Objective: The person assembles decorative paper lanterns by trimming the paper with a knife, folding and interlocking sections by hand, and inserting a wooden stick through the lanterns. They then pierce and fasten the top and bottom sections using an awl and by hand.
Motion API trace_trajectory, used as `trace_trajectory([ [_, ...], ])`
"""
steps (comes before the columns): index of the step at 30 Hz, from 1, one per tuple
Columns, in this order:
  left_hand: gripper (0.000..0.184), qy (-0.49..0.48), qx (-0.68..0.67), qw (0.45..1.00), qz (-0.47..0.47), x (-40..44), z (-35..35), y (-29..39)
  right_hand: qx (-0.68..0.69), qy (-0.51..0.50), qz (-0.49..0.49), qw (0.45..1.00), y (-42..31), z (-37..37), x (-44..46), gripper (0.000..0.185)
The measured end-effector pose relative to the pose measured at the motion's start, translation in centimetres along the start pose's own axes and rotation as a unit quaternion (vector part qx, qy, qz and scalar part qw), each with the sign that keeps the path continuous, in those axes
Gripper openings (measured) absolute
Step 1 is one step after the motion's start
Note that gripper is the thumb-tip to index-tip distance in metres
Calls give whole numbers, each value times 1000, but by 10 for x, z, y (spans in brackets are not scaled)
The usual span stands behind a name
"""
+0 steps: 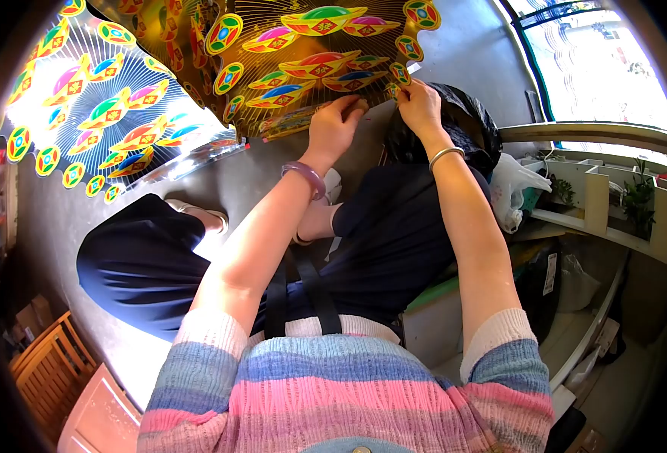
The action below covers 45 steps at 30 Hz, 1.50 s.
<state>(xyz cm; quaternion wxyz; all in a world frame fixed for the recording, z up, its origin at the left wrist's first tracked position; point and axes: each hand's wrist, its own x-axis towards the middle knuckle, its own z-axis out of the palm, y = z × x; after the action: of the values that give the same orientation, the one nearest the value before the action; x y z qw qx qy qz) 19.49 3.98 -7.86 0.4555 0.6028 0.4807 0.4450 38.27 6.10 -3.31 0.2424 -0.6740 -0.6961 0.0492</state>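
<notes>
A large folded sheet of shiny gold material (254,57), printed with colourful boat-like shapes and round medallions, spreads across the top and upper left. My left hand (336,124) is at its lower edge, fingers closed together beside a rolled or layered strip; what they hold is too small to make out. My right hand (419,106) pinches the lower right corner of the gold sheet, near a round medallion. A black plastic bag (466,124) lies just right of and below my right hand.
A white plastic bag (513,189) sits right of my knee. White planter boxes (598,198) with plants stand at the right, below a window. A wooden slatted chair (52,371) and a pink panel (99,415) are at the lower left.
</notes>
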Motion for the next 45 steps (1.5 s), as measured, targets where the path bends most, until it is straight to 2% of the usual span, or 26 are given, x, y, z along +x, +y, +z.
trace_trajectory([
  [2, 33, 10, 205, 972, 110, 0, -10, 12, -2, -2, 2, 1000, 0, 0, 0, 9],
  [5, 33, -8, 125, 990, 66, 0, -9, 17, 1, 5, 0, 1000, 0, 1, 0, 9],
  [6, 32, -23, 6, 999, -30, 0, -7, 15, 1, 5, 0, 1000, 0, 2, 0, 9],
  [7, 30, -38, -114, 985, -125, 1, -4, 12, 0, 5, -1, 1000, 1, 2, 0, 8],
  [8, 30, -53, -231, 947, -217, 2, -1, 9, 0, 5, -1, 1000, 1, 2, 0, 8],
  [11, 30, 1, -109, 991, -80, 2, 8, -13, -6, 1, -2, 1000, 2, 2, 1, 8],
  [12, 31, 6, -15, 1000, -25, 2, 4, -8, -4, 2, 1, 1000, 2, 2, 0, 8],
  [14, 32, 16, 174, 981, 84, 2, -8, 13, 0, 3, 5, 1000, 0, 1, 0, 8],
  [17, 32, 0, 108, 994, 15, 2, -5, 24, 6, 1, 14, 1000, -2, 0, -1, 9],
  [20, 31, -2, -12, 998, -57, 6, 5, 3, -2, -12, 16, 1000, -3, -2, 0, 10],
  [23, 32, -4, -7, 999, -38, 8, 5, -4, 4, -6, 22, 1000, -2, 1, 0, 10],
  [26, 33, 2, 108, 994, 33, 5, -6, 18, 2, -13, 29, 999, -5, -1, 0, 11],
  [29, 33, 10, 101, 994, 32, 4, -4, 13, -22, -13, 29, 999, 0, 3, 1, 13],
  [32, 35, -18, 69, 997, -6, 2, -6, 17, -22, -12, 32, 999, 2, 6, 1, 16],
  [35, 36, -49, -61, 993, -86, 7, 5, -14, -25, -8, 33, 999, 0, 4, 1, 17],
  [38, 36, -75, -129, 980, -133, 7, 0, -4, -33, -5, 29, 999, 1, 4, 2, 17],
  [45, 29, -109, -298, 906, -281, -3, -11, 22, -42, -6, 35, 999, 2, 3, 0, 18],
])
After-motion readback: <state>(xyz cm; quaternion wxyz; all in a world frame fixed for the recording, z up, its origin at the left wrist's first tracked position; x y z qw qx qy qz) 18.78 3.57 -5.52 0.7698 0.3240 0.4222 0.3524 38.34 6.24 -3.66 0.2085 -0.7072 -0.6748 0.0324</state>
